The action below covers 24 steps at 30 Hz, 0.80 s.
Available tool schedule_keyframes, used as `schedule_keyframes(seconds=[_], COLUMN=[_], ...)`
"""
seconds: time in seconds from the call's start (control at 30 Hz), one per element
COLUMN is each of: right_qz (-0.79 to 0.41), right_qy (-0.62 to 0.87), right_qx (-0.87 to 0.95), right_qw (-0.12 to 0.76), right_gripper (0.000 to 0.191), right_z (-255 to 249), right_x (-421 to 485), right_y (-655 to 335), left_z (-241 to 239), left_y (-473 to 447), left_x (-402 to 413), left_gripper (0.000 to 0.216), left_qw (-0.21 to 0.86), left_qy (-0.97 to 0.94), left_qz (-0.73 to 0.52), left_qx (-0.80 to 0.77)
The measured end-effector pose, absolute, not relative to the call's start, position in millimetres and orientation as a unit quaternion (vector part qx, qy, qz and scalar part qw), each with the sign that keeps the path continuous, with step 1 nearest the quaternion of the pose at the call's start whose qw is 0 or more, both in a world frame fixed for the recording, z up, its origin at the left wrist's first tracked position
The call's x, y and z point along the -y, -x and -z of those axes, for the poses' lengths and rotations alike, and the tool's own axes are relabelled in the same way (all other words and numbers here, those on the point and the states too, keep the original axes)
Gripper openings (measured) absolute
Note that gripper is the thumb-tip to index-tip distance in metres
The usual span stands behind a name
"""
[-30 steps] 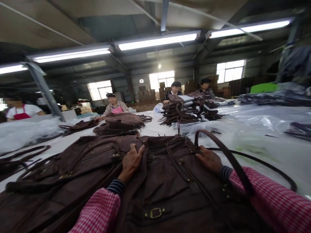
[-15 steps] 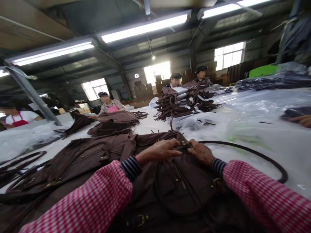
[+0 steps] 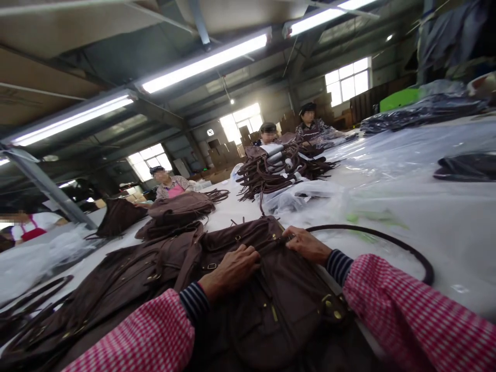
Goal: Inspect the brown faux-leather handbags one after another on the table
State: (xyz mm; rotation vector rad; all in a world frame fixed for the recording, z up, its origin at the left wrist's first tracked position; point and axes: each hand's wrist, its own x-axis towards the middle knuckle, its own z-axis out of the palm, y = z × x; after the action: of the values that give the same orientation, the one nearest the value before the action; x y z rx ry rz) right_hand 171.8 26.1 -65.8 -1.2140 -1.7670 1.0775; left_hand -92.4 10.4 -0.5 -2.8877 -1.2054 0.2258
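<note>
A dark brown bag (image 3: pixel 290 289) with brass-coloured fittings lies right in front of me. My right hand (image 3: pixel 310 245) pinches its upper right corner, thumb and fingers closed on the edge. Over the upper middle of the bag, my left hand (image 3: pixel 232 268) has its fingers curled together along a seam. Whatever sits between those fingertips is hidden. From beside my right hand a long brown handle (image 3: pixel 380 235) loops out to the right over the table. To the left, more brown bags (image 3: pixel 127 279) lie flat, close against this one.
A heap of brown bags with wrapped handles (image 3: pixel 282 165) stands farther back on the white table (image 3: pixel 220 212). Clear plastic sheeting (image 3: pixel 406 201) covers the right side, with a dark folded item (image 3: pixel 465 166) on it. Several people work across the table. Crumpled plastic (image 3: pixel 42 258) lies left.
My left hand has moved left and nearer, away from my right hand, which still grips the corner. The view has shifted right. A hand at the far right edge is gone from view.
</note>
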Motion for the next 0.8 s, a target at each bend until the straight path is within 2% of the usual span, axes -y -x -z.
schedule_keyframes(seconds=[0.17,0.27,0.43,0.63,0.8], right_qz=[-0.522,-0.555,-0.551,-0.531,-0.474], right_qy=[0.398,0.379,0.386,0.386,0.417], right_qx=[0.688,0.681,0.68,0.696,0.714], right_qw=[0.309,0.29,0.291,0.291,0.302], right_gripper=[0.014,0.012,0.012,0.009,0.007], right_z=[55.3,57.1,66.7,69.0,67.0], right_x=[-8.0,-2.3,-4.5,-3.5,5.5], right_y=[-166.0,-165.2,-164.8,-164.5,-160.4], left_z=[-48.7,-59.7,-16.2,42.8,58.9], left_y=[73.4,42.8,-3.5,-7.4,3.1], left_x=[-21.0,-41.8,-85.0,-116.1,-134.9], left_gripper=[0.03,0.035,0.042,0.052,0.027], left_qw=[-0.097,-0.041,-0.028,-0.157,-0.323], left_qy=[0.89,0.868,0.821,0.776,0.718], left_qz=[-0.117,-0.032,0.045,0.149,0.303], left_qx=[0.43,0.494,0.568,0.593,0.536])
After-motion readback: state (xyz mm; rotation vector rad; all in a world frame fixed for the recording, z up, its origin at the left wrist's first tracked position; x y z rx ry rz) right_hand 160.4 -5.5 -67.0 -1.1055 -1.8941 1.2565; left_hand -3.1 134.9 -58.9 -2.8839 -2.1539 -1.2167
